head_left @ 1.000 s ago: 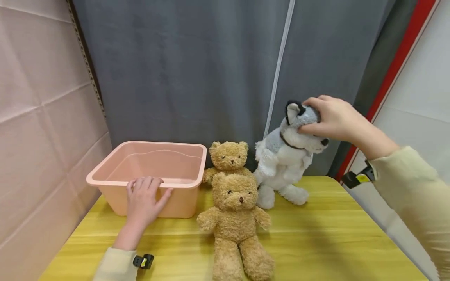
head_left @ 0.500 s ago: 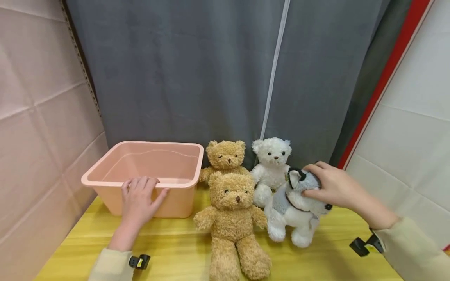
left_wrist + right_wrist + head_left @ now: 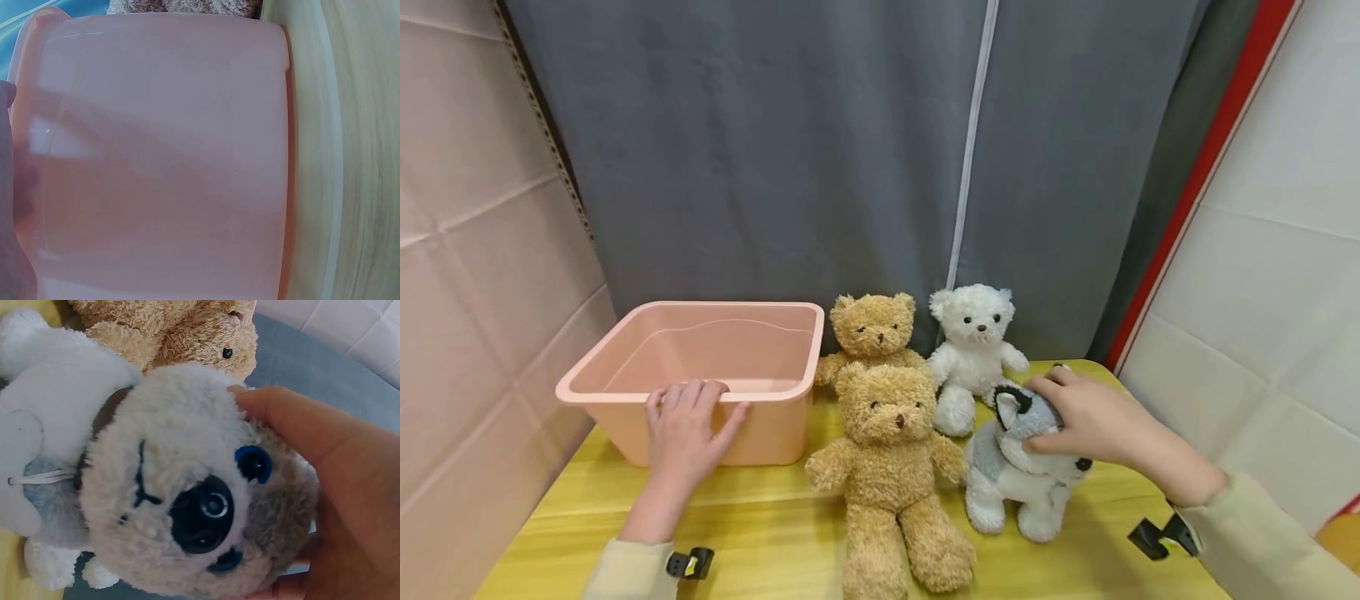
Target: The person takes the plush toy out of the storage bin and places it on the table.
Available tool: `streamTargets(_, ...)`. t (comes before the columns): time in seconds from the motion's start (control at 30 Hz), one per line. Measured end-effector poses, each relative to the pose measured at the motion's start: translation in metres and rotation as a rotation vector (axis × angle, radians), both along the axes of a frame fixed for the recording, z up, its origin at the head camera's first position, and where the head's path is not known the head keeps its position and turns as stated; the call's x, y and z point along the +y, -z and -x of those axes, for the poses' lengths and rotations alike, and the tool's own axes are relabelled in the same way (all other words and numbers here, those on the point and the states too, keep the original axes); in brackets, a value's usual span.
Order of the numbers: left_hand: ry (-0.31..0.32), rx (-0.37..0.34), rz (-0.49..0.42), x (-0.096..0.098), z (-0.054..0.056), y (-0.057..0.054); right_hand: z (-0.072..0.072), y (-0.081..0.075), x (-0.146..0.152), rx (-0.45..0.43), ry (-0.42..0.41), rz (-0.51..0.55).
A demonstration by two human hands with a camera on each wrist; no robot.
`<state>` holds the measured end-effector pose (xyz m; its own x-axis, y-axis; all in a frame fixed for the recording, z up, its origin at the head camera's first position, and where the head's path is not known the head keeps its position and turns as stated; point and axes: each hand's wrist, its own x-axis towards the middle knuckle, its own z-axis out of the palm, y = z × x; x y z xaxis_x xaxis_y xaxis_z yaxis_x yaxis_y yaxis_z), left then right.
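Note:
A grey-and-white plush husky [image 3: 1022, 482] stands on the table at the right, its black nose turned rightward. My right hand [image 3: 1093, 417] grips its head from above; the right wrist view shows the thumb [image 3: 281, 406] on one side of the plush face [image 3: 169, 487]. A collar and a white tag show there too. At the left, my left hand [image 3: 688, 425] holds the near rim of a pink plastic tub [image 3: 760, 429], fingers over the edge and thumb outside. In the left wrist view the tub's outer wall [image 3: 169, 156] fills most of the picture.
A tan teddy bear [image 3: 895, 483] sits in front, between my hands. Behind it sits another tan bear [image 3: 872, 325], close to the tub. A white bear [image 3: 973, 342] sits at the back right, near the grey curtain [image 3: 737, 150]. Walls flank the wooden table [image 3: 760, 533].
My right hand has brought the husky down and forward onto the table, from in front of the white bear, which now shows. My left hand has stayed on the tub's rim.

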<state>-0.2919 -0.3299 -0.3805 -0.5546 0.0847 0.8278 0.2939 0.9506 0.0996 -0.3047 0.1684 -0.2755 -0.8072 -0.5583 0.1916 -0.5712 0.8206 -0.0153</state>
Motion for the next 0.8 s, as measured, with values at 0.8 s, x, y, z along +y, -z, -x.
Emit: streamTargets(0.8, 0.013, 0.006, -0.005, 0.001, -0.001, 0.0, -0.007, -0.017, 0.016, -0.036, -0.043, 0.017)
